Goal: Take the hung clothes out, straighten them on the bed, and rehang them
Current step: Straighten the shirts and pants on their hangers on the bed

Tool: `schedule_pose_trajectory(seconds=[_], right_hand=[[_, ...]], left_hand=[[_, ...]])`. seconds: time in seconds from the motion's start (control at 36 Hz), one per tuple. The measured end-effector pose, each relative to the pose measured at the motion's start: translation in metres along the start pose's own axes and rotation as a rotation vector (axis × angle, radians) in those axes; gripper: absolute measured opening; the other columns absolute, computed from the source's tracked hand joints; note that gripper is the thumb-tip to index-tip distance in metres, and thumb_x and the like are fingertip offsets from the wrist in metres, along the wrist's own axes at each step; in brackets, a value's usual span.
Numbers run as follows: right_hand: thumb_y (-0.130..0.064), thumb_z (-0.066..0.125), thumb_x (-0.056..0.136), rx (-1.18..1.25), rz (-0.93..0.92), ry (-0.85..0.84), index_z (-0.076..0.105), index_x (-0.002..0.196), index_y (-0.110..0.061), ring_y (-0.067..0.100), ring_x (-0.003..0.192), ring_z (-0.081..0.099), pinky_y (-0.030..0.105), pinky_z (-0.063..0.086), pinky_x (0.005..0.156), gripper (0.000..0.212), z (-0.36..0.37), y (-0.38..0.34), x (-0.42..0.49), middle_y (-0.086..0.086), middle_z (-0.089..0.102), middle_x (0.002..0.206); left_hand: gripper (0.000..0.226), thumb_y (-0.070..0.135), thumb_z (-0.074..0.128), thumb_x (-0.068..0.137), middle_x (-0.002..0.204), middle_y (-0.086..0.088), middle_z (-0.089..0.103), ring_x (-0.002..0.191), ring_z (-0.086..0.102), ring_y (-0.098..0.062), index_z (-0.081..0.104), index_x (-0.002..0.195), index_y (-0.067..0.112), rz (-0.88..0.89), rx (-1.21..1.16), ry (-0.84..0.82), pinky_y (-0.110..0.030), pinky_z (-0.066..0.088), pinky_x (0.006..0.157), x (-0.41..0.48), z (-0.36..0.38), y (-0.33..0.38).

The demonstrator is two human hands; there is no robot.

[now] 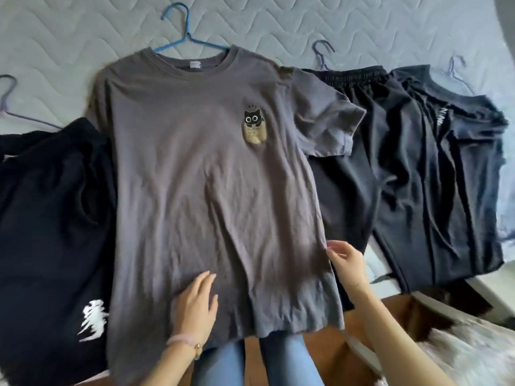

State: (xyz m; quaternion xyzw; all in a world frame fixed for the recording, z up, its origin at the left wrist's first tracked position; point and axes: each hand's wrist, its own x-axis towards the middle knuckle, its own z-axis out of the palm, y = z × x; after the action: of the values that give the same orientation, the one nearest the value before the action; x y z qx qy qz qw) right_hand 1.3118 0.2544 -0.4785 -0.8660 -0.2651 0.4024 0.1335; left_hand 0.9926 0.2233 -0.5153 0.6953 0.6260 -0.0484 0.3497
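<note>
A grey T-shirt (200, 168) with a small black cat print lies flat on the bed, front up, on a blue hanger (181, 37) whose hook points away from me. My left hand (195, 305) rests flat on the shirt's lower front, fingers straight. My right hand (345, 260) is at the shirt's right side seam near the hem, fingertips touching the edge of the cloth, fingers loosely bent.
A black garment with a white print (53, 232) lies left on a lilac hanger (11, 107). Black trousers (359, 151) and a dark top (457, 168), each on a hanger, lie right. The quilted mattress (278, 20) stretches beyond. A wooden floor (390, 324) and fluffy rug (468, 355) show below.
</note>
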Motion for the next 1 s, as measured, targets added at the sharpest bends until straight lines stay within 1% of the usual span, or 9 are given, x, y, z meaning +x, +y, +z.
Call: schedule_pose_trajectory(seconds=[0.11, 0.25, 0.44, 0.5, 0.61, 0.72, 0.81, 0.89, 1.0], right_hand=[[-0.012, 0.06, 0.09, -0.085, 0.124, -0.052, 0.067, 0.116, -0.01, 0.02, 0.093, 0.062, 0.026, 0.042, 0.075, 0.028, -0.025, 0.054, -0.017, 0.009, 0.071, 0.107], [-0.012, 0.058, 0.091, -0.064, 0.206, -0.09, 0.062, 0.118, -0.012, 0.018, 0.084, 0.06, 0.027, 0.045, 0.062, 0.028, -0.056, 0.098, -0.016, 0.007, 0.068, 0.106], [-0.011, 0.057, 0.094, 0.247, 0.243, -0.219, 0.052, 0.131, -0.007, 0.022, 0.094, 0.054, 0.031, 0.046, 0.076, 0.038, -0.073, 0.12, 0.03, 0.009, 0.061, 0.114], [-0.009, 0.056, 0.094, 0.299, 0.228, -0.276, 0.053, 0.13, -0.007, 0.019, 0.084, 0.055, 0.029, 0.045, 0.068, 0.036, -0.072, 0.118, 0.042, 0.009, 0.059, 0.107], [-0.017, 0.064, 0.089, 0.277, 0.158, -0.302, 0.059, 0.12, -0.004, 0.017, 0.077, 0.056, 0.024, 0.043, 0.059, 0.034, -0.062, 0.114, 0.062, 0.008, 0.061, 0.099], [-0.025, 0.067, 0.087, 0.235, 0.077, -0.384, 0.056, 0.085, -0.013, 0.019, 0.071, 0.055, 0.026, 0.041, 0.058, 0.017, -0.055, 0.106, 0.067, 0.004, 0.058, 0.076], [-0.019, 0.061, 0.091, 0.203, 0.012, -0.422, 0.046, 0.062, -0.016, 0.016, 0.061, 0.046, 0.026, 0.033, 0.053, 0.032, -0.058, 0.106, 0.068, -0.001, 0.045, 0.061], [-0.017, 0.057, 0.092, 0.276, 0.041, -0.446, 0.029, 0.058, -0.02, 0.018, 0.062, 0.035, 0.03, 0.031, 0.062, 0.044, -0.063, 0.115, 0.071, -0.001, 0.03, 0.059], [-0.013, 0.054, 0.094, 0.363, 0.077, -0.443, 0.032, 0.06, -0.018, 0.015, 0.06, 0.039, 0.033, 0.04, 0.072, 0.041, -0.075, 0.129, 0.073, -0.001, 0.037, 0.059]], left_hand=[[0.054, 0.012, 0.09, 0.042, 0.096, -0.001, 0.072, 0.08, 0.072, -0.015, 0.072, 0.093, 0.013, 0.012, 0.033, -0.126, -0.025, 0.056, 0.061, -0.037, 0.03, 0.02], [0.038, 0.019, 0.051, 0.091, 0.131, 0.005, 0.048, 0.119, 0.051, -0.016, 0.05, 0.128, 0.017, 0.072, -0.029, -0.23, -0.027, 0.042, 0.098, -0.036, 0.043, 0.081], [0.034, 0.024, 0.043, 0.094, 0.132, 0.003, 0.046, 0.118, 0.049, -0.02, 0.048, 0.127, 0.019, 0.019, -0.028, -0.083, -0.034, 0.044, 0.093, 0.018, 0.064, 0.19], [0.029, 0.022, 0.044, 0.093, 0.126, -0.001, 0.049, 0.114, 0.051, -0.022, 0.051, 0.121, 0.018, -0.007, -0.046, -0.045, -0.035, 0.046, 0.09, 0.029, 0.074, 0.22], [0.024, 0.021, 0.043, 0.094, 0.119, -0.002, 0.051, 0.11, 0.053, -0.022, 0.054, 0.115, 0.018, -0.059, -0.057, 0.008, -0.034, 0.048, 0.085, 0.037, 0.099, 0.268], [0.03, 0.025, 0.046, 0.093, 0.127, -0.001, 0.048, 0.12, 0.045, -0.02, 0.049, 0.122, 0.021, -0.163, 0.003, -0.012, -0.034, 0.046, 0.09, 0.031, 0.125, 0.288], [0.038, 0.027, 0.048, 0.092, 0.132, -0.001, 0.047, 0.121, 0.044, -0.022, 0.043, 0.129, 0.024, -0.252, 0.046, -0.001, -0.038, 0.047, 0.091, 0.021, 0.136, 0.293], [0.04, 0.026, 0.051, 0.09, 0.129, -0.002, 0.05, 0.117, 0.048, -0.024, 0.042, 0.129, 0.022, -0.328, 0.015, 0.054, -0.038, 0.046, 0.09, 0.012, 0.139, 0.296], [0.034, 0.03, 0.05, 0.09, 0.124, -0.006, 0.054, 0.114, 0.051, -0.027, 0.045, 0.12, 0.015, -0.467, -0.091, 0.101, -0.041, 0.045, 0.091, 0.011, 0.136, 0.299]])
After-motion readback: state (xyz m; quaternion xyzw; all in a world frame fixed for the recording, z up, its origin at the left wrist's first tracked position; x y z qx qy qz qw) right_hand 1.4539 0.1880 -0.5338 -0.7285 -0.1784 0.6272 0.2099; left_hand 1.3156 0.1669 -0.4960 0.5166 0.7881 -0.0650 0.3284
